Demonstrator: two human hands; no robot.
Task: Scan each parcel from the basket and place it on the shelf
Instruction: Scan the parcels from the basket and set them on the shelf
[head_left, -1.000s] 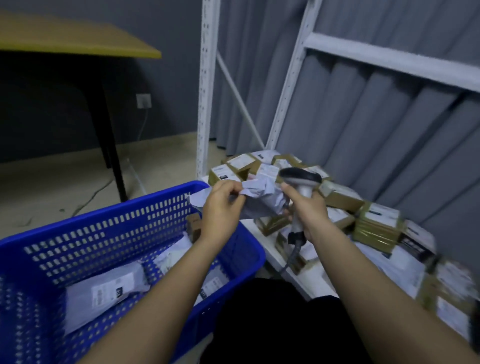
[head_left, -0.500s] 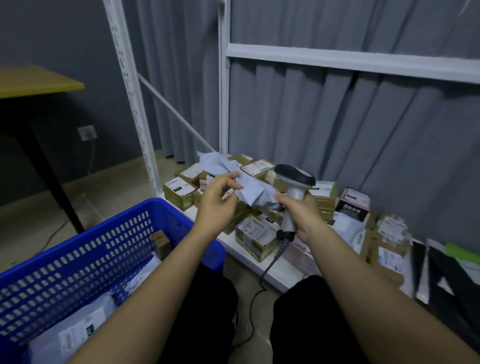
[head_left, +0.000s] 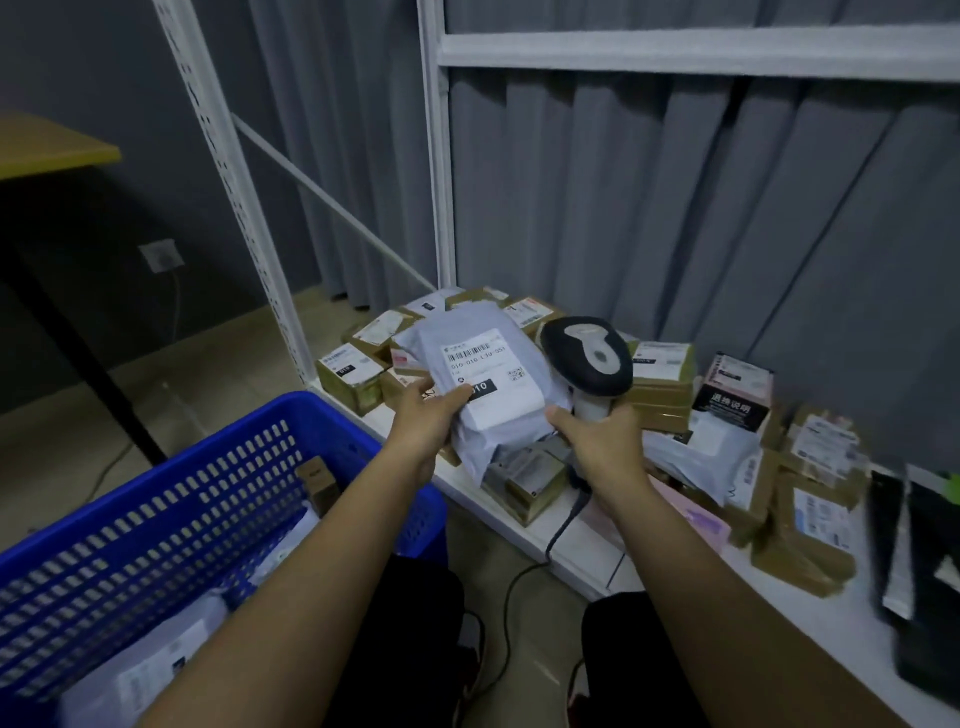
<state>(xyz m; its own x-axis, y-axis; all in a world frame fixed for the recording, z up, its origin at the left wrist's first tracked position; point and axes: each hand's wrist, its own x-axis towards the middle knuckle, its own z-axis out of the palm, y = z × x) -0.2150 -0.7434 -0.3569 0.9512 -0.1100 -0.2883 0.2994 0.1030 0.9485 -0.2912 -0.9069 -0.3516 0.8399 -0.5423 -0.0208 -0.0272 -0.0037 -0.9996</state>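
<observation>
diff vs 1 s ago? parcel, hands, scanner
The grey parcel, crumpled with no label showing before, now lies flat, label up, carried from over the basket toward the shelf. Unchanged: left hand grips it; right hand holds the scanner.

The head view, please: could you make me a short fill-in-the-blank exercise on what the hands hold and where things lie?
1. The left hand holds a grey ____ with its label facing up.
2. The right hand grips the handle of a ____.
3. The basket on the left is ____ in colour.
4. The brown boxes lie on the lowest board of the white ____.

Missing words: parcel; scanner; blue; shelf
</observation>
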